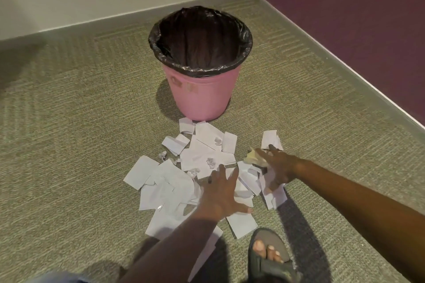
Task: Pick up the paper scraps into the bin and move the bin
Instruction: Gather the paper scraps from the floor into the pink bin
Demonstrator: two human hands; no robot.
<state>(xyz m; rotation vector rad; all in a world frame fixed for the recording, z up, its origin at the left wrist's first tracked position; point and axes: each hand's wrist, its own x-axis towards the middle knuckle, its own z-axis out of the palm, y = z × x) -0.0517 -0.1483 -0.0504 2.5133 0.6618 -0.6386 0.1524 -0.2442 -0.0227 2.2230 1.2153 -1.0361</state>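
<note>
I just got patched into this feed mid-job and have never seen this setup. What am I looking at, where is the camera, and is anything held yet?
There is no machine here: a person works with bare hands, and the single picture comes from a camera on their head, looking forward and down. On the carpet lies a pile of white paper scraps, with a pink bin lined with a black bag standing upright just beyond it, near the room's corner. The left hand is spread flat over the pile. The right hand reaches onto scraps at the pile's right side, beside a yellowish piece. Neither hand's grip has visibly closed on anything. A sandalled foot shows below.
</note>
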